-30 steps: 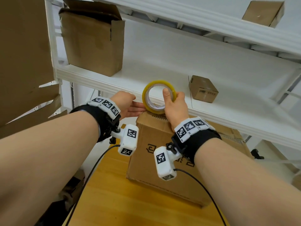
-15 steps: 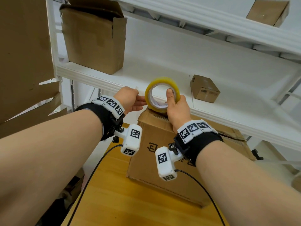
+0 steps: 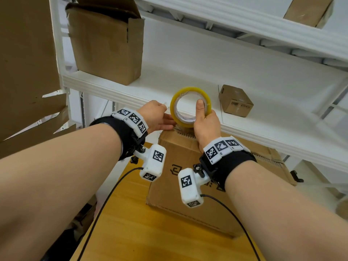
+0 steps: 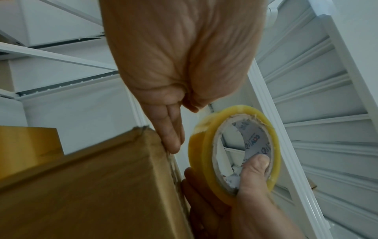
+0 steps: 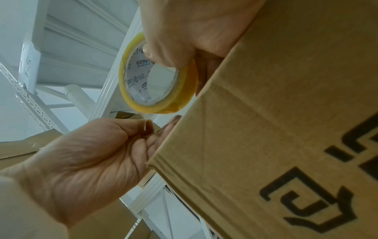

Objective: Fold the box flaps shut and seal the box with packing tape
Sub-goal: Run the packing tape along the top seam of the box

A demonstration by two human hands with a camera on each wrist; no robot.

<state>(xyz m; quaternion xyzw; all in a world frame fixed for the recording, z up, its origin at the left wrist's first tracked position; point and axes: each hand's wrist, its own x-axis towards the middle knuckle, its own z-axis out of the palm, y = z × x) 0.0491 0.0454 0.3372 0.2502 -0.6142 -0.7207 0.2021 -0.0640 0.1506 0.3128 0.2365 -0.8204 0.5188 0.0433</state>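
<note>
Tape roll (image 3: 190,107) gripped upright in right hand (image 3: 206,122), thumb through core, above box (image 3: 190,178); left hand (image 3: 156,117) pinching tape end beside roll.

Bright, even light, soft shadows; wrist views dimmer, bluish, blurred close up, edges bowed

The tape (image 3: 190,107) I hold is yellow, its core white with blue and red lettering. The box (image 3: 180,178) is brown with a black printed logo. My wristbands (image 3: 235,162) are black, topped by white blocks with black-and-white square codes. The table (image 3: 150,236) is honey wood, the shelf (image 3: 188,72) white.
</note>
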